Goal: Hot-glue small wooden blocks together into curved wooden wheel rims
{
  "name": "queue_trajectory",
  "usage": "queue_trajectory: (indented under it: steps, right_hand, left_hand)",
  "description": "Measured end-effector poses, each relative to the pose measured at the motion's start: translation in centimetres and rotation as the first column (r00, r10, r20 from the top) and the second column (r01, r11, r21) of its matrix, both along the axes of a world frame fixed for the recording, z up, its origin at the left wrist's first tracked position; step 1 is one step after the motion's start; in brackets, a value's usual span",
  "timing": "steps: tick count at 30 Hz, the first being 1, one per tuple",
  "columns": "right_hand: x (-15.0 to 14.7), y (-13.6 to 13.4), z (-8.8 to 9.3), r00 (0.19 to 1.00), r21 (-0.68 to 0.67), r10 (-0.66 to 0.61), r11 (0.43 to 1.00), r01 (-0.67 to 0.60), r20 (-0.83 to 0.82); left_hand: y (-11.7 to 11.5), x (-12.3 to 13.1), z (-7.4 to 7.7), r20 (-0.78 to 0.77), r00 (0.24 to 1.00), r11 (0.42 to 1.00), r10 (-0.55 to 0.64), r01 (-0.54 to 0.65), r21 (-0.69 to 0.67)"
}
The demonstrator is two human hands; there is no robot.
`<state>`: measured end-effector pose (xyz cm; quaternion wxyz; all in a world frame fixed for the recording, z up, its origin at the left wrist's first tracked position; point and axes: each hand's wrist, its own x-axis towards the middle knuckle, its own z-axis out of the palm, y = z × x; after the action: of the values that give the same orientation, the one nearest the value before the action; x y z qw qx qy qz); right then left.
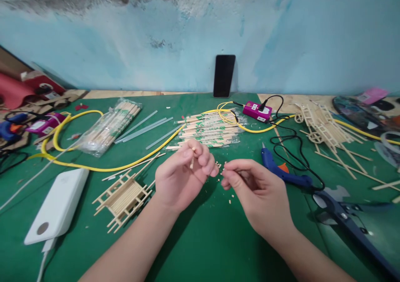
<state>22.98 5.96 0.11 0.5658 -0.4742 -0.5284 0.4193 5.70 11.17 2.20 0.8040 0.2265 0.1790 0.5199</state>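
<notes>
Two bare hands work above a green cutting mat (200, 248): the left hand's (178, 175) curled fingers pinch a short pale wooden stick (191, 160); the right hand's (253, 190) fingers, almost closed, lie beside scattered pale wood crumbs (225, 186), any hold untellable.

On the counter (200, 253) before me, a short stick piece (191, 162) sits in my left grip (178, 175), and wood crumbs (229, 201) lie between it and my right grip (256, 194). Just left of them is a small stick frame (123, 200), with a power bank (56, 207) farther left. Behind my grips lie wrapped chopsticks (209, 129), with glue sticks (143, 127) and bagged chopsticks (109, 125) to their left. Rightward, a glue gun (281, 169) lies behind scissors (346, 219). A phone (224, 76) leans against the wall (125, 44).
</notes>
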Motion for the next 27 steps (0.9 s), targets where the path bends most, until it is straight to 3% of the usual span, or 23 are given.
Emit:
queue_trajectory:
  steps: [6,11,13,15,18,20,27]
  right_hand:
    - [1.2,0.2,0.9,0.986,0.101,-0.163,0.981,0.166,-0.041]
    - [1.6,0.6,1.3,0.974,0.116,-0.224,0.967,0.227,-0.037]
    - [1.2,0.6,1.0,0.983,0.040,-0.182,0.982,0.183,-0.023]
    - [0.5,0.5,0.6,0.998,-0.092,-0.053,0.994,0.056,0.030]
    - [-0.6,0.2,-0.1,0.975,-0.271,0.183,0.952,-0.143,0.125]
    - [-1.1,-0.1,-0.4,0.953,-0.307,0.264,0.928,-0.209,0.149]
    - [-1.5,-0.5,-0.8,0.954,-0.290,0.269,0.931,-0.224,0.128]
  left_hand:
    - [0.3,-0.2,-0.4,-0.005,1.000,0.999,0.030,-0.030,-0.032]
    - [0.4,-0.1,-0.4,0.023,0.999,0.998,0.038,-0.036,-0.061]
    - [0.3,0.0,-0.2,0.042,0.998,0.997,0.039,-0.036,-0.069]
    - [0.2,0.0,0.0,0.061,0.997,0.997,0.036,-0.032,-0.075]
    - [0.1,0.1,0.3,0.083,0.996,0.997,0.033,-0.026,-0.078]
    - [0.0,0.1,0.4,0.094,0.995,0.997,0.029,-0.022,-0.078]
    - [-0.1,0.0,0.5,0.108,0.994,0.998,0.009,-0.002,-0.070]
